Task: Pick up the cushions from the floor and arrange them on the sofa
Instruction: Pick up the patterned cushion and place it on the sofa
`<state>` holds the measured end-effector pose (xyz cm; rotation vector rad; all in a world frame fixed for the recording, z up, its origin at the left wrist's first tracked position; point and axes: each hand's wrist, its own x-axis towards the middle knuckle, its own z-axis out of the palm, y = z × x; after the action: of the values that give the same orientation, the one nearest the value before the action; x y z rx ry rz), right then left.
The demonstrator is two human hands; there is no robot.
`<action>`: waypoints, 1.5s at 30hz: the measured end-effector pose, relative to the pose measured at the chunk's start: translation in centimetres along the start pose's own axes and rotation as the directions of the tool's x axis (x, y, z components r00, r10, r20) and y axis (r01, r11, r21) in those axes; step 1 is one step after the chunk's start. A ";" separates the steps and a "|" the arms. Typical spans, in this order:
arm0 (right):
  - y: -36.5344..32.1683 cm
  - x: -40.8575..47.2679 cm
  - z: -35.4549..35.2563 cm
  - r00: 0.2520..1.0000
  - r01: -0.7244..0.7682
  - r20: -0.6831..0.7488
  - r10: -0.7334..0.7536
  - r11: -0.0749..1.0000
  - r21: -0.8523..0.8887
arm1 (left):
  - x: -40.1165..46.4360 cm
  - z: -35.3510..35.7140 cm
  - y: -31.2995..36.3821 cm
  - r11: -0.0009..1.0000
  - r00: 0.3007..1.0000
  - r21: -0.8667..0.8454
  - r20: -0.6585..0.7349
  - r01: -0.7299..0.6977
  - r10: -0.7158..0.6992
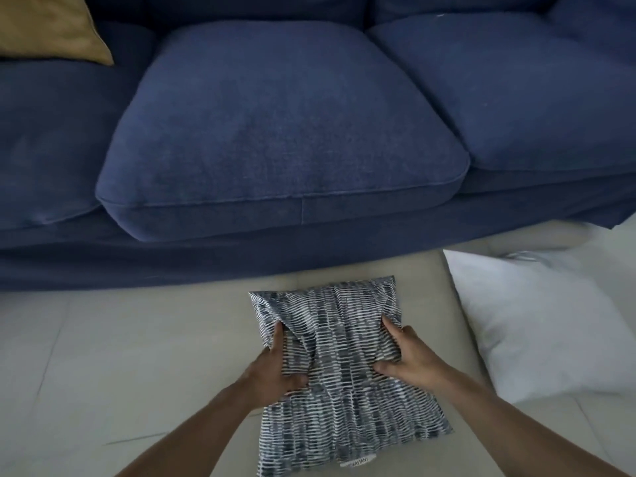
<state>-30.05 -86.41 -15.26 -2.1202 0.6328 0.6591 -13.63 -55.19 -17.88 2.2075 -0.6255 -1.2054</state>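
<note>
while the patterned cushion (344,366) lies on the pale tiled floor (86,356) just in front of the navy sofa (282,125), it is pinched at both sides in the head view: the left hand (275,370) is closed on its left edge and the right hand (406,356) on its right, fabric bunched under the fingers, so that it can likely be lifted evenly. three cushions are counted: this one, a white cushion (550,332) on the floor near its right, and a mustard cushion (51,25) already set on the sofa's far left. three seat pads are seen, and two cushions are judged left to place.
</note>
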 end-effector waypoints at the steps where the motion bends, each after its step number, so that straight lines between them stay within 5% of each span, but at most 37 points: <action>1: -0.6 -0.8 0.0 1.000 0.011 0.001 -0.011 1.000 0.020 | -0.7 -0.2 0.0 1.000 1.000 0.002 0.000 0.005 -0.005; 12: -11.5 -17.2 -1.9 0.998 0.057 -0.032 -0.053 0.989 0.137 | -19.8 -7.0 10.4 0.992 0.996 0.113 -0.081 0.057 -0.048; 22: -25.5 -29.2 -13.4 0.991 0.115 -0.090 -0.103 0.985 0.130 | -32.0 -18.9 22.8 0.991 0.984 0.134 -0.175 -0.021 0.045; 32: -36.5 -25.4 -29.6 0.956 0.249 -0.166 -0.241 0.968 0.025 | -28.6 -34.0 34.2 0.984 0.939 0.151 -0.316 -0.095 0.139; 45: -47.0 -7.9 -43.8 0.876 0.385 -0.289 -0.386 0.921 -0.062 | -14.0 -52.8 40.1 0.952 0.863 0.282 -0.443 -0.122 0.242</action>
<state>4.20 -94.55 39.10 -2.2784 0.3427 0.1192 19.39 -63.82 40.69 2.4546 -0.7841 -0.4725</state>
